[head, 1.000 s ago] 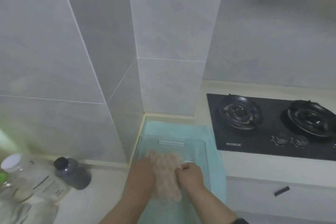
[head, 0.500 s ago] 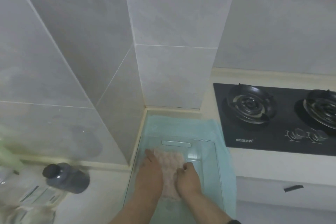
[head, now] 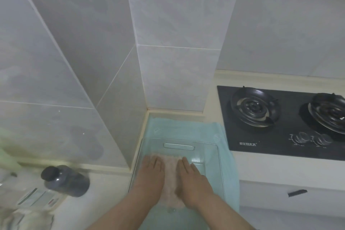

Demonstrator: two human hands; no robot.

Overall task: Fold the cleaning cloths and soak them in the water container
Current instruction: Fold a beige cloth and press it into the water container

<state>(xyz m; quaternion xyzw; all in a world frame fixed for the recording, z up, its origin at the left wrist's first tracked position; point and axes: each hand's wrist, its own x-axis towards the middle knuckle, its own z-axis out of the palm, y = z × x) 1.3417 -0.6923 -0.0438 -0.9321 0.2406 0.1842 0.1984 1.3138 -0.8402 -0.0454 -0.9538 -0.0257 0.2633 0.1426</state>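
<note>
Left hand point(head: 149, 175): palm down, fingers straight and held close together, lying flat on the left part of the cloth point(head: 170, 183). Right hand point(head: 194, 183): palm down, fingers straight and slightly fanned, flat on the right part of the cloth. Neither hand curls round anything. A strip of cloth shows between them.

Cloth: pale pink with a nubbly surface, folded into a narrow band. The long axis runs away from the person toward the wall point(head: 179, 80). The far end lies just short of the far side of the tub point(head: 220, 164); the near end shows just below the wrists. The side edges are hidden under the palms. The cloth lies low inside the tub, roughly centred between its side walls. The water surface is hard to make out, apart from a faint ripple at the cloth's near end.

Tub: clear plastic, rectangular, with a slot grip point(head: 178, 146) in the far wall and its long side in line with the cloth. It sits on a pale teal towel point(head: 230, 173), which shows past its far and right edges.

Surroundings: the towel lies on a cream counter point(head: 104, 198) in a recess of the tiled wall. To the right is a black two-burner stove point(head: 280, 145) with two knobs. To the left a dark bottle point(head: 65, 181) is tilted on the counter. The items beyond it are blurred.
</note>
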